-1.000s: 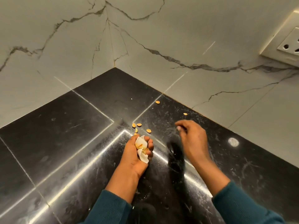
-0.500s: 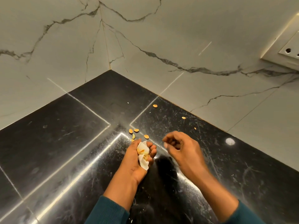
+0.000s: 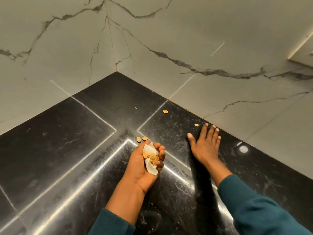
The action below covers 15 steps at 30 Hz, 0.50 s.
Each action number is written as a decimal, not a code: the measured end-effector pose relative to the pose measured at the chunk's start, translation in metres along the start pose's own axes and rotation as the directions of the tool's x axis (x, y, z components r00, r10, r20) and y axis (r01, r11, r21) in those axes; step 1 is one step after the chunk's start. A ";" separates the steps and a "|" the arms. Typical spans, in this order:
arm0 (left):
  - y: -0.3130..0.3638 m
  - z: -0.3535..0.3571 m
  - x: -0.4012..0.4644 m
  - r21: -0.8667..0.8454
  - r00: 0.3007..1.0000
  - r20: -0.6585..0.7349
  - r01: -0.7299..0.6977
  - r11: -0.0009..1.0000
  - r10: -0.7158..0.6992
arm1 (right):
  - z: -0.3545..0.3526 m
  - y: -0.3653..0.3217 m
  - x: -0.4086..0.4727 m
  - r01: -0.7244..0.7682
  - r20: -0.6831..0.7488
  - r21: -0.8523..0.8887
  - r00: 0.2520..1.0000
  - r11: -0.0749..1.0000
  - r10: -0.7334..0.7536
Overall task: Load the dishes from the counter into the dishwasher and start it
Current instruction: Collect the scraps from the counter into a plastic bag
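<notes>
The left hand (image 3: 144, 164) cups shells (image 3: 151, 156) and white scraps, the right hand (image 3: 205, 144) lies spread flat at 3 o'clock, and no dishes or dishwasher show, so loading looks not yet begun.

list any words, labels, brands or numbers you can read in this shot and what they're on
None: no readable text shows in this view.
The black counter and marble wall bear only veins, scratches and glare.
The white scraps in the left hand are blank.
The socket plate at the right edge is cut off, no marking shown.
</notes>
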<state>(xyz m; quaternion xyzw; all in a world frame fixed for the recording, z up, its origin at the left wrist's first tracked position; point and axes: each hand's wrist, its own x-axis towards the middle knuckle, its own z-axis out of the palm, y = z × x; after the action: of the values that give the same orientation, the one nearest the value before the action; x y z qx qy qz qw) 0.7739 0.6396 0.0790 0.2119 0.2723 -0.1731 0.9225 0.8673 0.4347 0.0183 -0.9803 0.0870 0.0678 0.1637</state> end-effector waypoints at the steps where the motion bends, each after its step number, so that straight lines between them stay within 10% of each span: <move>1: 0.003 -0.004 -0.001 -0.002 1.000 -0.004 -0.011 1.000 0.011 | 0.006 -0.009 0.002 0.022 -0.015 -0.021 1.000 1.000 -0.022; 15: 0.056 -0.039 -0.020 -0.012 0.981 -0.102 -0.166 0.986 0.164 | 0.035 -0.142 0.045 0.498 0.129 0.071 0.854 0.864 -0.503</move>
<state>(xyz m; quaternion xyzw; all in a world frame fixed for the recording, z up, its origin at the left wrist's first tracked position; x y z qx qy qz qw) 0.7659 0.7098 0.0771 0.2327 0.3017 -0.0821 0.9209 0.9353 0.5714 0.0219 -0.9587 -0.1817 0.0917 0.1986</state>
